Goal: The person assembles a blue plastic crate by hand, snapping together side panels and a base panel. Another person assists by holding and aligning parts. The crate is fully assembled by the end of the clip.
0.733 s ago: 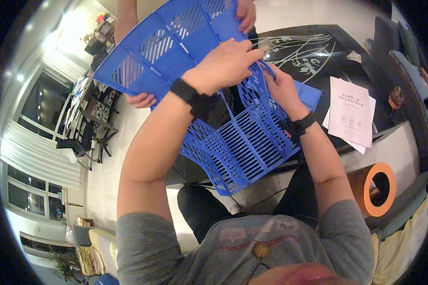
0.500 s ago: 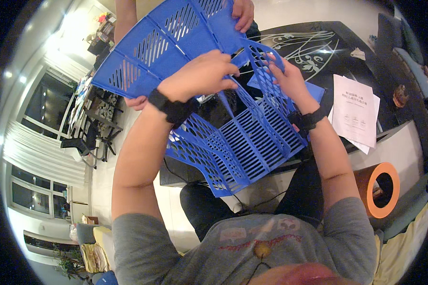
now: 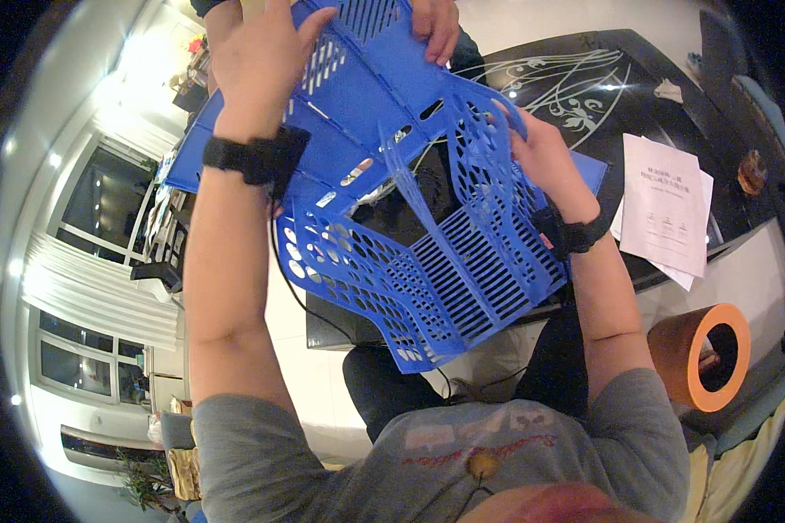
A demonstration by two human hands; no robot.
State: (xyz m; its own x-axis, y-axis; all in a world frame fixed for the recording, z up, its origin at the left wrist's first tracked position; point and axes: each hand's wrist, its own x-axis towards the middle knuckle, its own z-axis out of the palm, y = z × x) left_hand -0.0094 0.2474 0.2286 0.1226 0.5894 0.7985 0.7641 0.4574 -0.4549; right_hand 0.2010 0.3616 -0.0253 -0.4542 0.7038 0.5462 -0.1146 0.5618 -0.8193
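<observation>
A blue plastic file rack (image 3: 462, 283) with slotted and round-holed panels stands tilted in front of me at the edge of the black table. My right hand (image 3: 545, 157) has its fingers wrapped around the upper edge of the rack's right-hand upright panel. A wide blue folding panel (image 3: 358, 100) with slanted slots lies across the rack's far side. Over that panel's left part is my left hand (image 3: 262, 65), thumb spread and fingers reaching away; the fingertips run out at the top edge. Whether it touches the panel I cannot tell.
Another person's hand (image 3: 436, 30) grips the far edge of the folding panel. The black table (image 3: 602, 65) has a white floral pattern. White papers (image 3: 663, 205) lie on its right side. An orange-rimmed bin (image 3: 715, 357) stands at right. A black cable (image 3: 310, 305) hangs at left.
My left hand has moved away and to the left, off the middle of the rack, and its fingers have spread. The folding panel has swung closer to the rack. My right hand keeps its hold.
</observation>
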